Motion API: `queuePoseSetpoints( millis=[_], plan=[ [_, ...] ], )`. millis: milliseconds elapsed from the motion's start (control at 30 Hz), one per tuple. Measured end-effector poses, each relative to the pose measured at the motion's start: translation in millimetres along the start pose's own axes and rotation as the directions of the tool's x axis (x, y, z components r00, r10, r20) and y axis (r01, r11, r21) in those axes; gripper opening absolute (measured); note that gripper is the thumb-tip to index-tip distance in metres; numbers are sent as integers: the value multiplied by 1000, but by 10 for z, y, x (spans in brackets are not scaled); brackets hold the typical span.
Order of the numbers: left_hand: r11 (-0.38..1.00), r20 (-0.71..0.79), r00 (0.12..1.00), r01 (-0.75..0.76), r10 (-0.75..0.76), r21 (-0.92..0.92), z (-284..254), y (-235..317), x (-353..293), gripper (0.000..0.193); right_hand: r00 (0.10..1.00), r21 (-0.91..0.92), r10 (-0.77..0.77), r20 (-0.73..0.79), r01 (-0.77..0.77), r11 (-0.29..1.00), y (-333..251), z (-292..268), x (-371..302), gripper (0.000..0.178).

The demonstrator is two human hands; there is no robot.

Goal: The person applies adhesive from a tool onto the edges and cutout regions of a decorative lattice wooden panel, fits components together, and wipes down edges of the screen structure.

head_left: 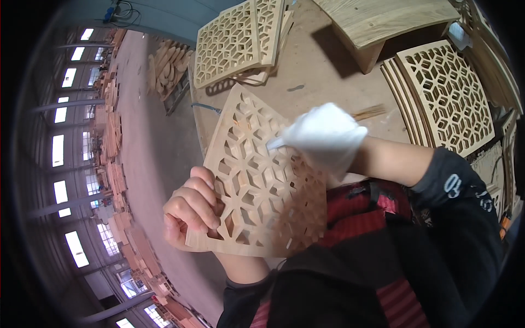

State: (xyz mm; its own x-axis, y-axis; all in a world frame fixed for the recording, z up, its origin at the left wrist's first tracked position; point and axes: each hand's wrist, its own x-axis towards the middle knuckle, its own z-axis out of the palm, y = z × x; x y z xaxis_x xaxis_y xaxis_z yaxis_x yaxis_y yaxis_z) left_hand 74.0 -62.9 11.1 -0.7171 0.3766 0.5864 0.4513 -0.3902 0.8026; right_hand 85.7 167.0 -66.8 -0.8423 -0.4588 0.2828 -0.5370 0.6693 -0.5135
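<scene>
A pale wooden lattice panel [249,180] with cut-out star shapes is tilted up in front of me. My left hand [191,208] is bare and closed on the panel's lower left edge, with fingertips in the openings. Over the panel's upper right part is my right hand [328,134], in a white glove and smeared by motion. A narrow whitish tip [275,143] sticks out from it toward the lattice; whether this is a finger or a held thing is unclear. The right fingers cannot be made out. A tuft of tan bristles [370,112] shows just beyond the glove.
More lattice panels [229,46] are stacked at the worktable's [328,82] far left. Another stack of curved lattice panels [451,98] stands at the right. A wooden stand [388,22] occupies the far side. Left of the table, wood pieces [167,68] are piled near the floor.
</scene>
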Motion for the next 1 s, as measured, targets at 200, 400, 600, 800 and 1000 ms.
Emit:
queuePoseSetpoints(
  millis=[200, 400, 600, 800, 1000],
  plan=[
    [999, 107, 993, 49, -50, 7, 74, 5, 68, 49, 999, -3, 38, -9, -38, 999, 14, -15, -113, 11],
    [1000, 67, 998, 23, -23, 2, 227, -34, 118, 49, 999, -90, 11, 46, -7, 996, -35, 160, 95, 11],
    [999, 69, 997, 33, -32, -10, 112, 12, 18, 48, 984, 100, 62, -164, -46, 994, -8, -12, -223, 15],
    [999, 58, 997, 45, -45, 2, 191, 1, 118, 49, 996, -61, 79, 42, -76, 995, -79, 42, 14, 11],
    [996, 4, 1000, -19, 19, -90, 112, -45, -7, 49, 988, 25, 137, -65, -136, 990, -57, -109, -206, 12]
  ],
)
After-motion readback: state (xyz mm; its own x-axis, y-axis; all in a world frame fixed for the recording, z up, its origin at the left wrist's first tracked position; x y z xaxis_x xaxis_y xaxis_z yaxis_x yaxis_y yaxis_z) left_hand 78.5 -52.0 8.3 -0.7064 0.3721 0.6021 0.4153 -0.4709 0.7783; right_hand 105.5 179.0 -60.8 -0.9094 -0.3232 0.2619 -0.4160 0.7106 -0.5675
